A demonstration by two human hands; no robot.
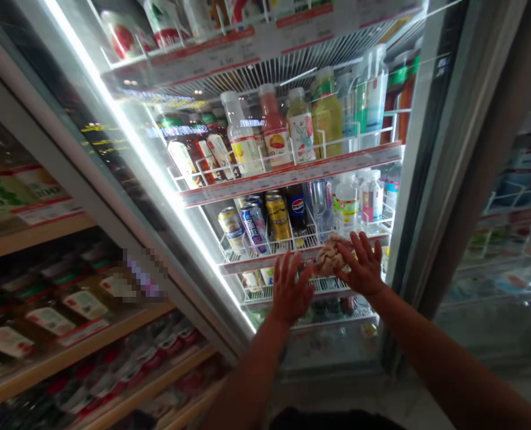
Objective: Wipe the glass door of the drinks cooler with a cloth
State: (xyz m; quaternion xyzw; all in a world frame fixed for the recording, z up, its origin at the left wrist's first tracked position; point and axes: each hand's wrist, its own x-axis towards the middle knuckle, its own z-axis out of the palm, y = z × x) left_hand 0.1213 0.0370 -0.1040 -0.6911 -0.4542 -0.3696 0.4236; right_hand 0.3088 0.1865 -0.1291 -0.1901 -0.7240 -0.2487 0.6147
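Observation:
Both of my hands reach into an open drinks fridge at the height of the can shelf (265, 263). My right hand (364, 266) grips a crumpled pale cloth (329, 255) against the front rail of that shelf. My left hand (289, 288) is spread open, fingers stretched, just left of the cloth and in front of the wire shelf below. Several drink cans (256, 227) stand right behind my hands, with small clear bottles (346, 200) to their right.
Taller bottles (274, 128) fill the shelf above. The fridge's glass door (126, 161) swings open to the left. The fridge frame (420, 173) stands right of my hands. Wooden shelves (68, 352) with packaged goods run along the far left.

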